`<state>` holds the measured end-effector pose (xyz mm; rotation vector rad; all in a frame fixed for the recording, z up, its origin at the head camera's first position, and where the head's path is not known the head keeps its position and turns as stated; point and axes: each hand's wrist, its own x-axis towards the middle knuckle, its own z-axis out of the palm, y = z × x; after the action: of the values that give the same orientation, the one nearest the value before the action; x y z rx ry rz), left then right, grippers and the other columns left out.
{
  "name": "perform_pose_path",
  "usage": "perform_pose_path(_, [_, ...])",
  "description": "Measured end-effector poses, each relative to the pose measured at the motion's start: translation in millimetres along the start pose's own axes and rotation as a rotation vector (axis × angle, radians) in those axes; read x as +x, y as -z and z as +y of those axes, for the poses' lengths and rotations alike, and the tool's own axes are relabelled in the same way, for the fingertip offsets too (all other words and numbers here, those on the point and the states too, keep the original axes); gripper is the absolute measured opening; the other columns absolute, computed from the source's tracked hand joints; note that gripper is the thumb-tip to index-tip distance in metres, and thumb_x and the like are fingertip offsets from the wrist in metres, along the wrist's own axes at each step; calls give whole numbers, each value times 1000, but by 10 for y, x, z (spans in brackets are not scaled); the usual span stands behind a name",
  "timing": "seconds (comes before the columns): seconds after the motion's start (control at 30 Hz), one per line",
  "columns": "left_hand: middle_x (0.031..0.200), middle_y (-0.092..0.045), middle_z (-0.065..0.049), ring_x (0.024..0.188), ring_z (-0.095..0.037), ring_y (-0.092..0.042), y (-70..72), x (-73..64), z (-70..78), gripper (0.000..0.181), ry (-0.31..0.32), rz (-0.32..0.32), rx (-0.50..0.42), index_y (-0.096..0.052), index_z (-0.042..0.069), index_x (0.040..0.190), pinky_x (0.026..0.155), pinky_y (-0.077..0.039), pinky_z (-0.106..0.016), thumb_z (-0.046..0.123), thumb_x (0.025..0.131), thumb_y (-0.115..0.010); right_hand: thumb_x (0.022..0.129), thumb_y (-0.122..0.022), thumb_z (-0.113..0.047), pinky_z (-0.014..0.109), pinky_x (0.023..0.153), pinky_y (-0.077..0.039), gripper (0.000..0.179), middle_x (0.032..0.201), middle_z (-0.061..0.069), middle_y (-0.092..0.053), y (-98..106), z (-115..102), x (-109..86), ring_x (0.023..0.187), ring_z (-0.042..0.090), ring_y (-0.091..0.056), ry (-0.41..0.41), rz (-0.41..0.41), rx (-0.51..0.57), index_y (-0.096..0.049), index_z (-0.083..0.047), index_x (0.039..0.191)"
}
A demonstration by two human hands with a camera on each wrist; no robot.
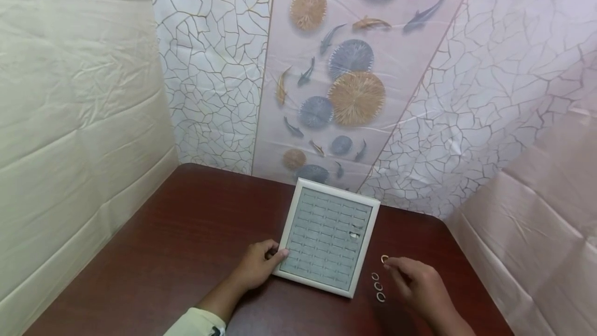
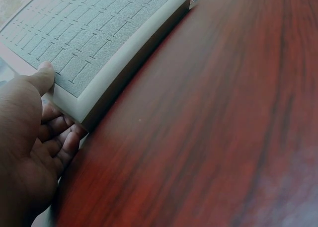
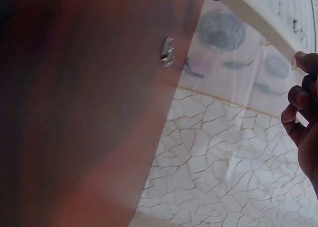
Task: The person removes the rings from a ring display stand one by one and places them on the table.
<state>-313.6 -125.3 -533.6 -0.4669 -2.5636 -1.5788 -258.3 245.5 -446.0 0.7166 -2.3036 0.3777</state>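
A ring display tray [image 1: 322,232] with a white frame and grey slotted padding stands tilted on the table. My left hand [image 1: 256,264] grips its lower left side. In the left wrist view the thumb [image 2: 43,77] lies over the frame onto the padding, and the other fingers are curled beneath the corner. One ring [image 1: 354,235] sits in a slot near the tray's right side. To the right of the tray, my right hand [image 1: 420,280] pinches a gold-coloured ring [image 1: 384,259] between thumb and fingertips. Three more rings [image 1: 378,286] lie in a row beside that hand.
The dark red wooden table [image 1: 186,232] carries everything. Behind it hangs a patterned cloth [image 1: 354,97] with fish and round leaf shapes. Pale cloth walls [image 1: 84,118] close in the left and right sides.
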Motion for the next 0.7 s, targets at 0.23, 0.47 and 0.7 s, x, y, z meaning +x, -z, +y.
perform_pose_path(0.23, [85, -70, 2, 77, -7, -61, 14, -11, 5, 39, 14, 2, 7, -68, 12, 100, 67, -48, -24, 50, 95, -61, 74, -76, 7, 13, 59, -45, 35, 81, -13, -73, -20, 110, -116, 70, -9, -55, -72, -260, 69, -74, -27, 83])
perform_pose_path(0.47, [85, -70, 2, 77, -7, -61, 13, -2, 10, 40, 13, -1, 5, -68, 12, 100, 68, -48, -24, 51, 95, -61, 74, -71, 8, 21, 59, -51, 28, 80, -7, -73, -11, 231, -159, 72, -5, -61, -63, -494, 179, -74, -19, 80])
perform_pose_path(0.7, [85, -70, 3, 77, -7, -61, 12, 5, 24, 39, 11, 1, 15, -68, 13, 100, 69, -49, -24, 50, 95, -61, 72, -68, 9, 20, 61, -52, 32, 75, -14, -69, -96, 292, -249, 72, -6, -61, -30, -573, 281, -73, -22, 75])
